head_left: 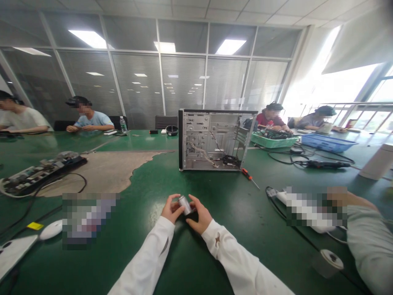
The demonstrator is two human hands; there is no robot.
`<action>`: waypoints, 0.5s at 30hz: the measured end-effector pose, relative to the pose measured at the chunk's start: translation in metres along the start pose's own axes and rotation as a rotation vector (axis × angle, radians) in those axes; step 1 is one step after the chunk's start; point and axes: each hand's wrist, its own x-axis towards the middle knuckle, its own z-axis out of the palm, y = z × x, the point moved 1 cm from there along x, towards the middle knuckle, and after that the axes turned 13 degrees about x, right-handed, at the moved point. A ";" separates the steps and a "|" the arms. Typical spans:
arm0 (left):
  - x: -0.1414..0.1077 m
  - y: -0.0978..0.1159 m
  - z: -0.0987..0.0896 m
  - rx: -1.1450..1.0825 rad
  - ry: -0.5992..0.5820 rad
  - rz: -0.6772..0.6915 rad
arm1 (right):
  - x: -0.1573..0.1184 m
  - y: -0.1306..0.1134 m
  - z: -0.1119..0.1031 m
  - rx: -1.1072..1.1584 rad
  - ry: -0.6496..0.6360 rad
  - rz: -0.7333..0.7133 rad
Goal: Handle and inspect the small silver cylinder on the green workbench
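Observation:
Between my two hands, above the green table, a small silver cylinder is tilted with its top toward the left. My left hand grips it from the left, the thumb lying against its side. From the right, my right hand curls round it, with the forefinger at its upper side and the thumb near its lower end. What the cylinder is, I cannot make out. Beyond my hands an open computer case stands on the table, its metal inside and loose cables facing me. A screwdriver with an orange-and-black handle lies by its lower right corner.
Left lies a power strip with plugs and cables. On the right are a white power strip, a roll and a nearby person's sleeve. Green and blue baskets stand farther back, where several people sit.

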 end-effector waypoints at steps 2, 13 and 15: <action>0.002 0.002 -0.001 -0.125 0.006 -0.078 | 0.000 -0.003 0.000 0.053 0.020 0.000; -0.007 0.019 0.004 -0.470 -0.022 -0.396 | -0.001 -0.015 0.002 0.222 0.105 -0.078; -0.009 0.021 0.005 -0.505 -0.041 -0.425 | -0.001 -0.018 0.002 0.240 0.112 -0.083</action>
